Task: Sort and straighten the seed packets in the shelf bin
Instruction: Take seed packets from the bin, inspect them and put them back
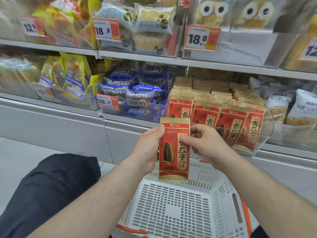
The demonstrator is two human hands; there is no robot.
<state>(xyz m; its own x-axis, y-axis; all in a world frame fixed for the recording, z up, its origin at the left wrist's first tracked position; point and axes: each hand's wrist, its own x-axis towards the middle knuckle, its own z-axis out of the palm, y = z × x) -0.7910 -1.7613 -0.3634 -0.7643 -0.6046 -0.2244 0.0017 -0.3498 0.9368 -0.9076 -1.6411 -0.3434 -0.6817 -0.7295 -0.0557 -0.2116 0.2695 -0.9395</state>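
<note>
1. My left hand (149,148) grips a small stack of red seed packets (174,152) by its left edge, thumb across the top front. I hold it upright in front of the shelf, above the white basket (171,208).
2. My right hand (204,143) has its fingers curled at the stack's right edge, fingertips touching the front packet; whether it truly pinches the edge I cannot tell.
3. I judge the packets light, flat and a little slick. Their foil faces would slide over each other, so I should squeeze the stack by its long side edges and tap it square, not hold it by a corner.
4. The clear shelf bin (267,133) stands just right of my hands, its rows of the same red packets standing upright, the front ones leaning slightly.
5. The bin's tall clear front lip stands in the way, so the stack must go in over it.
6. Blue snack packs (137,93) fill the bin to the left, white bags (301,107) the one to the right.
</note>
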